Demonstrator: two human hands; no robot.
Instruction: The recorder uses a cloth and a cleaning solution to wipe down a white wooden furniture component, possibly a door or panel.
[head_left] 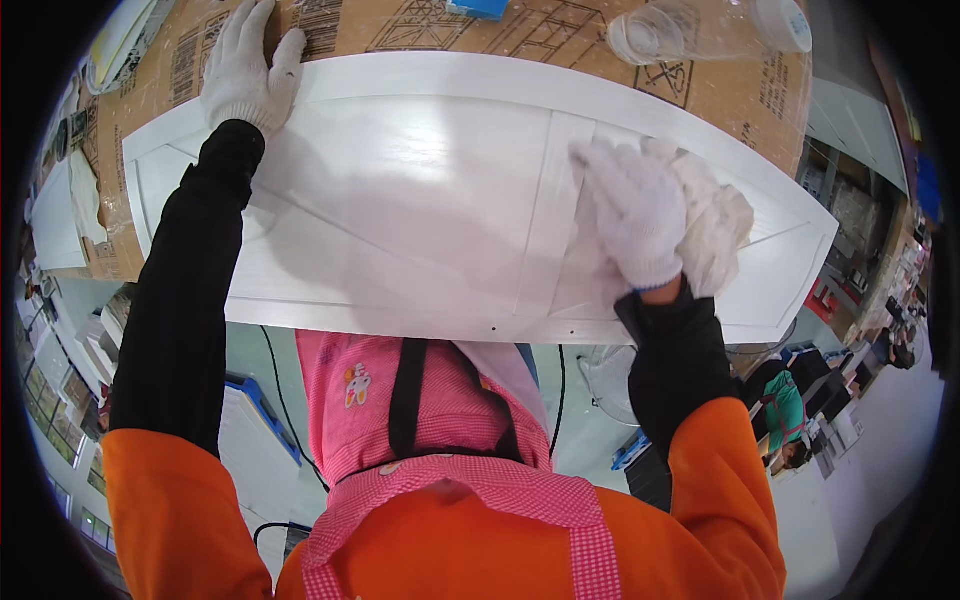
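A white panel (420,200) with recessed fields and raised rails lies flat across a bench covered in brown cardboard (700,80). The panel's near edge overhangs the bench toward the person.

Left hand (245,65): gloved in white knit, fingers spread wide, palm down on the panel's far left corner. The fingertips reach over the far edge onto the cardboard. It grips nothing; it presses flat. Whether the thumb touches the panel cannot be told.

Right hand (635,215): gloved in white, fingers together and curled over a white cloth (715,225), pressing it onto the right part of the panel, just right of the vertical rail. The cloth is bunched; part of it lies under the palm and is hidden, the remainder bulges out to the right of the glove. Glove and cloth share one colour, so their boundary is hard to trace.

Black sleeves cover both forearms; orange upper sleeves and a pink checked apron (450,440) fill the lower frame and hide the floor directly below the panel.

At the top edge, a clear plastic cup (650,35) lies on its side on the cardboard, and a blue object (478,8) is cut off by the frame. The cardboard carries print, distorted by the lens. Surroundings at left and right are curved, small and indistinct; white boards (55,215) stand at the left.
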